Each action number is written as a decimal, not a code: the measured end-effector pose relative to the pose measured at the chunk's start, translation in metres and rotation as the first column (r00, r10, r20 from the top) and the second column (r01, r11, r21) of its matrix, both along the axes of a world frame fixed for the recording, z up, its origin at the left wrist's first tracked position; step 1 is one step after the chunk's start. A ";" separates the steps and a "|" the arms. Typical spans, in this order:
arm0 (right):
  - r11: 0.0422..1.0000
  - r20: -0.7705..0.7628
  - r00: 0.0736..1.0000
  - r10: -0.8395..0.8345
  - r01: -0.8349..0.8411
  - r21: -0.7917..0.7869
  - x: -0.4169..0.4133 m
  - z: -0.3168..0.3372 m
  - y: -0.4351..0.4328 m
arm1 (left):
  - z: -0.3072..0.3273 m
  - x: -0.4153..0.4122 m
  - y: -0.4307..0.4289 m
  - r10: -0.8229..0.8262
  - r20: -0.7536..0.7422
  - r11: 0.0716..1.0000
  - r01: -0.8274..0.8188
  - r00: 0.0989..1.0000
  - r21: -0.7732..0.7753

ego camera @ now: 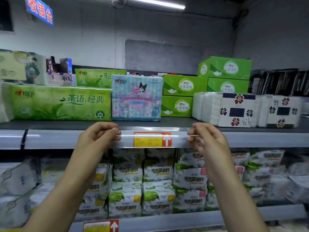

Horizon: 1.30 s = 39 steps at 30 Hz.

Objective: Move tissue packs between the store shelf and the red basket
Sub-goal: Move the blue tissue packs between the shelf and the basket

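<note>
Left hand and right hand, loosely curled and empty, should clasp the cartoon-print tissue pack by both sides.

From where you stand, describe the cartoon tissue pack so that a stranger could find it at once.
Look at the upper shelf, just above the yellow price tag. The cartoon pack stands between a long green pack and stacked green boxes. It alone is pale blue with pink cartoon characters.
</note>
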State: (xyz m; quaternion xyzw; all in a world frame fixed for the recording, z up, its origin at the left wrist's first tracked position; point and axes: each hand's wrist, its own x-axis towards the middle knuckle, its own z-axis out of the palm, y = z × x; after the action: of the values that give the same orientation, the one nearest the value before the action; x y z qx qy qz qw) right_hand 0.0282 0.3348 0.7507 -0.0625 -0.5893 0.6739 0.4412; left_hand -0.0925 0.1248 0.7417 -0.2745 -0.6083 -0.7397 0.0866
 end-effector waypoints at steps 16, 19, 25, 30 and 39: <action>0.994 0.020 1.000 -0.010 0.012 -0.111 0.028 -0.034 0.009 | -0.029 0.023 -0.003 -0.055 0.152 0.998 0.056 0.987 -0.004; 0.993 0.032 1.000 0.000 0.003 -0.121 0.028 -0.035 -0.003 | -0.029 0.025 -0.018 -0.054 0.159 0.998 0.058 0.986 -0.021; 0.998 0.082 0.996 0.046 -0.042 -0.049 0.015 -0.037 -0.062 | -0.020 0.013 -0.067 -0.043 0.140 0.999 0.041 0.989 0.023; 0.998 0.087 0.996 -0.017 0.022 -0.060 0.007 -0.035 -0.102 | -0.018 0.011 -0.101 -0.081 0.133 0.996 0.077 0.988 0.037; 0.998 0.148 0.988 -0.030 0.039 -0.056 -0.004 -0.040 -0.164 | -0.025 -0.005 -0.174 -0.047 0.169 0.999 0.042 0.985 0.033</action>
State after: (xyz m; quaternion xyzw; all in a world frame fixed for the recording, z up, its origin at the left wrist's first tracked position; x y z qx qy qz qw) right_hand 0.0246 0.1712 0.7103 -0.1351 -0.5991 0.6768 0.4059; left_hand -0.0978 -0.0492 0.7167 -0.2228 -0.5962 -0.7710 0.0222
